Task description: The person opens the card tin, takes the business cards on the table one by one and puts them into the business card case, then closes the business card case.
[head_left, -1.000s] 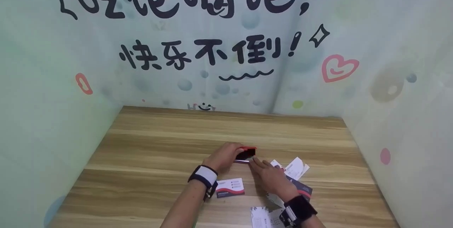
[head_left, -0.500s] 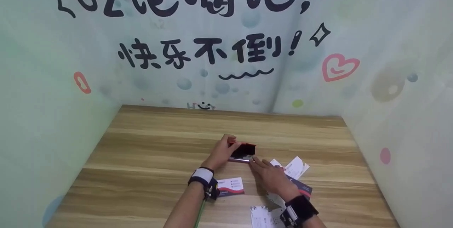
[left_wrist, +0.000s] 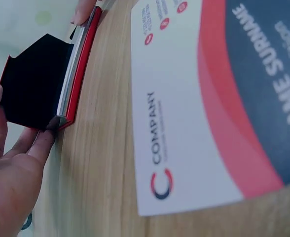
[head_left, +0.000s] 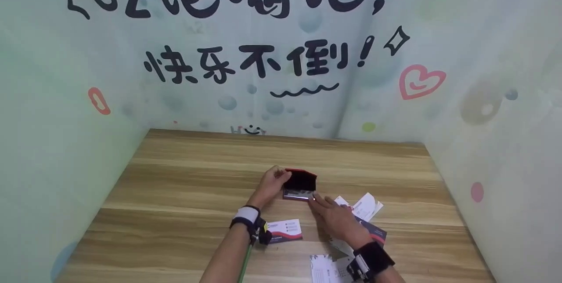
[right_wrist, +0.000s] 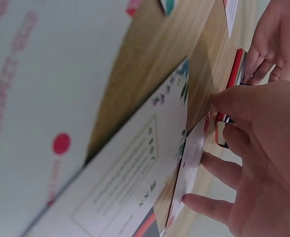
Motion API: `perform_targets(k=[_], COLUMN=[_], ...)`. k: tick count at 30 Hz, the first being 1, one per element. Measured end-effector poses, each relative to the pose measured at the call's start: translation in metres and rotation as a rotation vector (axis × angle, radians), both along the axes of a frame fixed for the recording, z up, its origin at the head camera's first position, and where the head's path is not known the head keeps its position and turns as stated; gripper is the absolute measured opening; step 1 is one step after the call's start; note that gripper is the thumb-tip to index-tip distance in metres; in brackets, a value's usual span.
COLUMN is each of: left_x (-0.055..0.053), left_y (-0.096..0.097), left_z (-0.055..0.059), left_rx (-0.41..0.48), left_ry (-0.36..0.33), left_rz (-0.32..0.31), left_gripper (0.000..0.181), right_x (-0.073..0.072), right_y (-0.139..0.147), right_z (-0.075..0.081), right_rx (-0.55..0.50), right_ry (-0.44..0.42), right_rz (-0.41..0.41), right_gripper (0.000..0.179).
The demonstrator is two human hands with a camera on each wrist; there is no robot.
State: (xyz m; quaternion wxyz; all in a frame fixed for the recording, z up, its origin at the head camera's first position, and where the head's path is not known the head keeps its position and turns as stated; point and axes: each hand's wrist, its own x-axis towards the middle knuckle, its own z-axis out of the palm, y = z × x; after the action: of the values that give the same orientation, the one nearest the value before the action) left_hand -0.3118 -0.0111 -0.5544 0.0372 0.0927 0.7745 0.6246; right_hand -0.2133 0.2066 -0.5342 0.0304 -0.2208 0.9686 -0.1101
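Note:
A red card case [head_left: 298,194] lies on the wooden table with its black-lined lid [head_left: 300,180] raised. My left hand [head_left: 268,185] pinches the lid's left side between thumb and fingers; the left wrist view shows the fingers [left_wrist: 22,144] at the lid's edge. My right hand [head_left: 340,220] lies low over the table, its fingers extended and a fingertip pressing the case's right front corner. In the right wrist view the thumb and fingers [right_wrist: 216,210] spread around that end of the case. A silver strip [left_wrist: 66,74] runs along the case's inner front edge.
One white, red and dark business card [head_left: 285,231] lies between my forearms. Several more cards [head_left: 368,207] lie loosely overlapped around and under my right hand, with a floral-edged card [head_left: 322,267] nearer the front. Printed fabric walls [head_left: 281,111] border the table.
My left hand has moved back and slightly left, swinging the case's lid farther up and exposing more of its inside. The right hand stays at the case's corner.

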Motion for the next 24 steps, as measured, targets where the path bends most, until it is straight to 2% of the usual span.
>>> perform_targets(k=[4, 8, 11, 18, 24], left_x=[-0.002, -0.003, -0.004, -0.009, -0.01], left_y=[-0.005, -0.012, -0.016, -0.023, -0.021], left_z=[-0.004, -0.008, -0.01, -0.012, -0.01], left_rx=[0.056, 0.104, 0.105, 0.087, 0.122], left_ry=[-0.051, -0.093, -0.111, -0.133, -0.131], left_rz=[-0.111, -0.24, -0.31, -0.373, -0.423], left_gripper=[0.029, 0.059, 0.075, 0.087, 0.083], right_x=[0.0, 0.001, 0.001, 0.0, 0.001], right_y=[0.0, -0.001, -0.001, -0.001, 0.001], right_z=[-0.001, -0.001, -0.001, 0.001, 0.0], right_rx=[-0.001, -0.008, 0.0, 0.005, -0.013], right_ry=[-0.022, -0.026, -0.024, -0.035, 0.011], right_rz=[-0.006, 0.002, 0.009, 0.004, 0.018], right_gripper=[0.045, 0.045, 0.046, 0.047, 0.045])
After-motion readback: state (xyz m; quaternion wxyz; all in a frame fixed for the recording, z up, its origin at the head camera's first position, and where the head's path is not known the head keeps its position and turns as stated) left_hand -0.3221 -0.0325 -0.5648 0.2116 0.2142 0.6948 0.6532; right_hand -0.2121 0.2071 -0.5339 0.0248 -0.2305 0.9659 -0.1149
